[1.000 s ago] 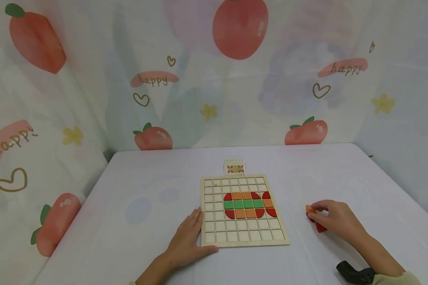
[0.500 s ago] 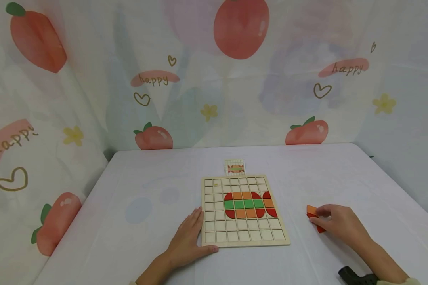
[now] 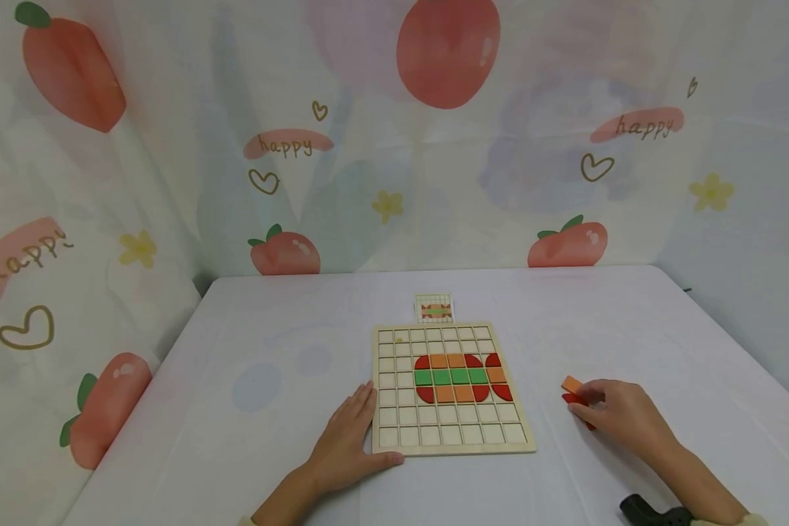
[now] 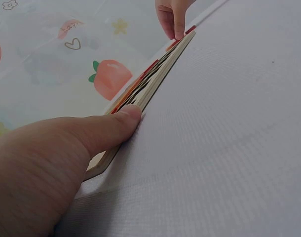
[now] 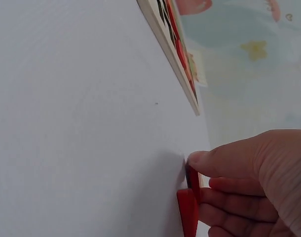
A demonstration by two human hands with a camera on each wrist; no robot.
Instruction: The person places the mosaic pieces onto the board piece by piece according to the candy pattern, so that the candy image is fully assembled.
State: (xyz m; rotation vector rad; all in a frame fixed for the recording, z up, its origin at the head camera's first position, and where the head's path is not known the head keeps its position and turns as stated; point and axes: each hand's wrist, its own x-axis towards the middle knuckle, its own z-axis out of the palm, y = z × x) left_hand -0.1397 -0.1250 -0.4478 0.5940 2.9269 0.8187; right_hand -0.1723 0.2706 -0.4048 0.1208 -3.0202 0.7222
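A wooden grid board (image 3: 454, 436) lies on the table, with red, orange and green tiles set in a pattern in its cells. My left hand (image 3: 343, 446) rests along its left side, fingers straight, the thumb (image 4: 128, 118) on the near edge. To the right of the board, my right hand (image 3: 624, 415) pinches a red tile (image 5: 193, 178) between thumb and curled fingers. An orange tile (image 3: 571, 384) sits by its fingertips; whether it is also held cannot be told. Another red tile (image 5: 188, 212) is close under the fingers, partly hidden in the head view.
Beyond the board's far edge lies a small pattern card (image 3: 435, 310) showing a similar coloured design. A black device (image 3: 654, 511) is at my right wrist. A fruit-printed curtain (image 3: 434, 183) hangs behind the white-covered table (image 3: 289, 314).
My right hand has shifted slightly toward me and its fingers have moved from the orange tile onto a red one. The orange tile has turned a little. My left hand keeps its place.
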